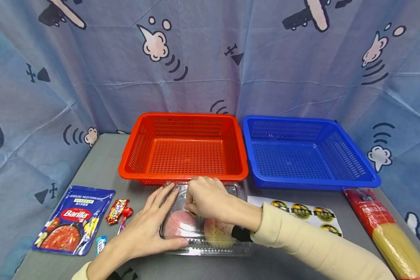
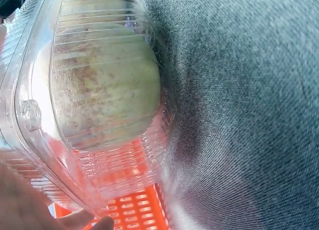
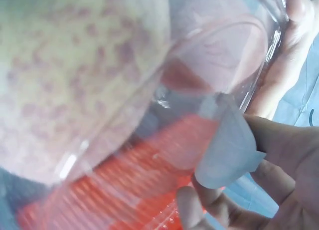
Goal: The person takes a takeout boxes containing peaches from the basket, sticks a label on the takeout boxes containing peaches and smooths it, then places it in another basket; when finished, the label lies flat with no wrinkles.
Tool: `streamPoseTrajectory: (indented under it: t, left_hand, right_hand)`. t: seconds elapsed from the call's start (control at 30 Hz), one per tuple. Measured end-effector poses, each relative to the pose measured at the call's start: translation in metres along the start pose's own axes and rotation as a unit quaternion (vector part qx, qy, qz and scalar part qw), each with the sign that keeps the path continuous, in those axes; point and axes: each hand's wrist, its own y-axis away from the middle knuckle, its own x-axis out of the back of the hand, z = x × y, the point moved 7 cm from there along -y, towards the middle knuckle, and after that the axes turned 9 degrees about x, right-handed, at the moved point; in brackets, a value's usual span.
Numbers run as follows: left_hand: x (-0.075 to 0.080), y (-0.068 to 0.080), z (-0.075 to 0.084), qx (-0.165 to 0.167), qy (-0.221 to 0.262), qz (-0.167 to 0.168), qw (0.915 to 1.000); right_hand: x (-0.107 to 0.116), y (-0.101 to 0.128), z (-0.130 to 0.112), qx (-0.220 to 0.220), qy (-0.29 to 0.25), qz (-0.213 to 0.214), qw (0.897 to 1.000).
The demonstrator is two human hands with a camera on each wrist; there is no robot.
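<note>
A clear plastic clamshell box [image 1: 227, 252] sits in front of me with peaches inside, a pink one [image 1: 179, 224] on the left and a yellowish, speckled one [image 1: 217, 235] on the right. My left hand [image 1: 143, 229] rests along the box's left side, fingers spread and fairly straight, thumb across the front. Over the lid, my right hand [image 1: 210, 200] pinches a round sticker [image 3: 227, 150]. Its pale back is curled in the right wrist view, with its upper edge right at the lid. From the head view the right hand covers most of the sticker.
Behind the box stand a red basket [image 1: 131, 171] and a blue basket [image 1: 315, 184]. A sheet of round stickers [image 1: 301, 212] and a pack of spaghetti [image 1: 395, 241] lie to the right. At left are a Barilla sauce pouch [image 1: 73, 219] and several small wrapped candies [image 1: 117, 211].
</note>
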Motion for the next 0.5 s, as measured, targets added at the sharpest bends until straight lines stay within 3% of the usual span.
streamPoseTrajectory:
  t: [0.2, 0.5]
  left_hand:
    - [-0.0004, 0.0004, -0.0003, 0.000, 0.002, -0.002, 1.0000]
    - [-0.0005, 0.0007, -0.0006, 0.002, -0.001, -0.006, 1.0000]
  right_hand:
    - [-0.0024, 0.0034, 0.0036, -0.038, 0.013, -0.027, 0.999]
    - [0.0005, 0.0091, 0.0081, -0.051, 0.036, -0.022, 0.998]
